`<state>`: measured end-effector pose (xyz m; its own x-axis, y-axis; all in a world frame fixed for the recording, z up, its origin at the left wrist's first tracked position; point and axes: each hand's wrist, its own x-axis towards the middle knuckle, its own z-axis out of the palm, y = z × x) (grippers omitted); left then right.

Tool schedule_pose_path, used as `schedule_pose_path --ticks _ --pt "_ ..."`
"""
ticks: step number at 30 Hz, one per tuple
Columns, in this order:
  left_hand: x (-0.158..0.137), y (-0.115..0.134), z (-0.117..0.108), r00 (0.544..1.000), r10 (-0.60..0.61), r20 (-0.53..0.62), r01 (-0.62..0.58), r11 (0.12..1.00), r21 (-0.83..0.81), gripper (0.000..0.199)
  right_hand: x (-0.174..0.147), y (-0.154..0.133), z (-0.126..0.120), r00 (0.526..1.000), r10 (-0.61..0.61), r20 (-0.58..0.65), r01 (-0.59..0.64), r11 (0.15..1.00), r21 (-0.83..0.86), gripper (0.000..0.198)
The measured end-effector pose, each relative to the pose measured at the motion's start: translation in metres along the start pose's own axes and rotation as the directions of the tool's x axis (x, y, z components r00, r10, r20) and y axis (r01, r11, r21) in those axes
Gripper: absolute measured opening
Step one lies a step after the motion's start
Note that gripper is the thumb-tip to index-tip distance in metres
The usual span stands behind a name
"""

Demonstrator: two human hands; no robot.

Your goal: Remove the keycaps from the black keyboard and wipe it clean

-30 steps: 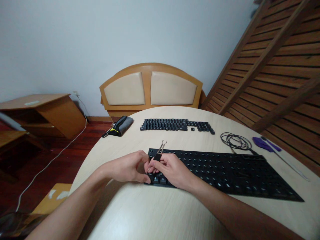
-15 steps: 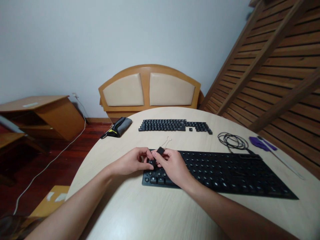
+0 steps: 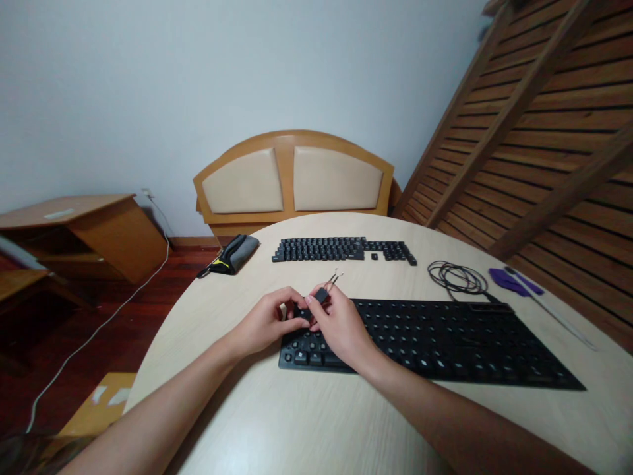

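Observation:
A black keyboard (image 3: 435,336) lies across the table, most of its keys stripped down to bare switches. A few keycaps (image 3: 301,357) still sit on its bottom row at the near left. Above the keyboard's left end, my left hand (image 3: 264,320) pinches a black keycap (image 3: 302,314) between thumb and fingers. My right hand (image 3: 343,326), right beside it, is closed on a keycap puller (image 3: 322,294) with a black handle, its thin wire ends pointing up and away. The fingertips of both hands nearly meet and partly hide the keycap.
Behind the keyboard, loose keycaps (image 3: 319,249) stand in rows, with a single keycap (image 3: 374,256) apart. A coiled black cable (image 3: 457,277), a purple cloth (image 3: 509,280) under a thin white stick (image 3: 554,310), and a grey-black pouch (image 3: 232,254) lie on the round table (image 3: 237,429).
The puller has turned in my right hand, so its wires show more plainly and lean further right. The keycap in my left hand has tilted and risen slightly.

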<state>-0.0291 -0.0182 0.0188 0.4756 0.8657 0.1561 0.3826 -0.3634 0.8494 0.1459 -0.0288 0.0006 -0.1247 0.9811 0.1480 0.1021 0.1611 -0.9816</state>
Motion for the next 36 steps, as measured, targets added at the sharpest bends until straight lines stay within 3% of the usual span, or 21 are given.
schedule_pose_path --ticks 3,7,10,18,22,26,36 --pt "0.000 0.000 0.000 0.999 0.026 0.018 -0.026 1.000 -0.006 0.020 0.002 0.000 -0.002 1.000 -0.027 -0.014 0.026 0.997 -0.070 0.014" --pt "0.004 -0.008 -0.005 0.990 0.024 -0.139 -0.020 0.999 0.035 0.024 0.010 0.000 -0.011 1.000 -0.008 0.001 0.008 0.995 -0.095 0.017" --pt "0.009 -0.020 -0.015 0.956 0.001 -0.293 0.066 0.973 0.220 0.026 0.015 0.002 -0.017 1.000 -0.009 0.027 0.011 0.997 -0.071 0.018" --pt "0.036 -0.058 -0.047 0.871 -0.088 -0.483 0.305 0.868 0.391 0.029 0.013 0.007 -0.017 0.997 -0.067 0.035 0.071 0.990 -0.118 0.016" --pt "0.053 -0.077 -0.062 0.859 -0.132 -0.494 0.375 0.819 0.434 0.030 0.014 0.006 -0.017 0.998 -0.060 0.031 0.064 0.990 -0.128 0.016" --pt "0.061 -0.088 -0.067 0.850 -0.096 -0.519 0.380 0.794 0.475 0.032 0.014 0.007 -0.018 0.997 -0.068 0.033 0.072 0.989 -0.132 0.017" --pt "0.063 -0.084 -0.062 0.875 -0.031 -0.483 0.333 0.764 0.553 0.025 0.013 0.009 -0.019 0.996 -0.076 0.048 0.082 0.987 -0.135 0.019"
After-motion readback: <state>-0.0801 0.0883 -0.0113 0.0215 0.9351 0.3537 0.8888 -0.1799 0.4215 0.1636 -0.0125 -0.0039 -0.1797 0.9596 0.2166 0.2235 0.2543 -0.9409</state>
